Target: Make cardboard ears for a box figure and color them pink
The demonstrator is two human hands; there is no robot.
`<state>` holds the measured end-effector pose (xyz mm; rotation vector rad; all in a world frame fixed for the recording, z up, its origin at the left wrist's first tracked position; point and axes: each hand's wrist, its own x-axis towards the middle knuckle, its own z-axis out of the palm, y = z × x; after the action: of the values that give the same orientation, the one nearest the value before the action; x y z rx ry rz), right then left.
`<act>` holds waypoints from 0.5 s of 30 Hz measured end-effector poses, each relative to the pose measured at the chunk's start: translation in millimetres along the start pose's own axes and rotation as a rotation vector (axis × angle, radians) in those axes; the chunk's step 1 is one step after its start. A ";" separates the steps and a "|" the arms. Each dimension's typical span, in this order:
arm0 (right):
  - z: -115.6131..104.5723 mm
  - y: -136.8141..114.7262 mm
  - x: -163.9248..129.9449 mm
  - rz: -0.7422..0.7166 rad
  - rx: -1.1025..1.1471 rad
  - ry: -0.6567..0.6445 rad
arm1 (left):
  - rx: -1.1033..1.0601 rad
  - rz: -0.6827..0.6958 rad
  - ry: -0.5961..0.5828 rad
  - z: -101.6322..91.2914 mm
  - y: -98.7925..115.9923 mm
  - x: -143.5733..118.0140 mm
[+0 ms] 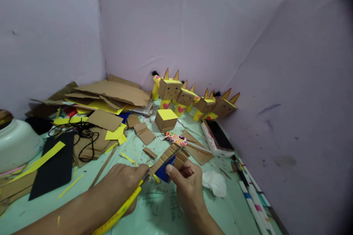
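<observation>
My left hand [125,181] is closed round a yellow-handled cutting tool [120,213]. Its long curved handle runs down toward the bottom edge, and the grip is partly hidden by my fingers. A dark metal blade shows at the edge of a small cardboard piece [167,169] with a blue printed face. A corrugated strip stands partly apart along the piece's upper side. My right hand [190,183] pinches this piece, thumb on the blue face and fingers behind. Beyond it lie a floral-patterned scrap [175,138] and a cardboard box with a yellow top [166,119].
Several cardboard animal figures [180,97] with horns stand along the back wall. Stacked cardboard [116,91], black cord [86,132], a black sheet [53,169] and a white pot [19,143] fill the left. A phone [219,134] and crumpled tissue [215,183] lie right.
</observation>
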<state>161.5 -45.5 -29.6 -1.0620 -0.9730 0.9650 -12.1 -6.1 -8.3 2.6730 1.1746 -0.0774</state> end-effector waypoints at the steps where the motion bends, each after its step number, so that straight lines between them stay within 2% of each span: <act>1: 0.0 -0.2 0.4 0.004 0.006 -0.003 | -0.008 -0.004 0.015 1.4 -0.7 0.0; 5: -2.3 2.9 2.5 0.034 0.033 -0.004 | -0.114 0.019 0.044 4.3 -3.4 -0.5; 11: -6.6 8.8 6.4 0.113 0.063 -0.046 | -0.551 0.072 0.126 -7.1 1.4 0.7; 15: -4.1 3.1 7.2 0.234 0.068 -0.155 | -0.733 -0.067 0.197 -15.9 -4.0 5.9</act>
<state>166.9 -39.0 -32.3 -1.0720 -0.9476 1.2795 -11.6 4.4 5.6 2.0209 1.0704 0.5150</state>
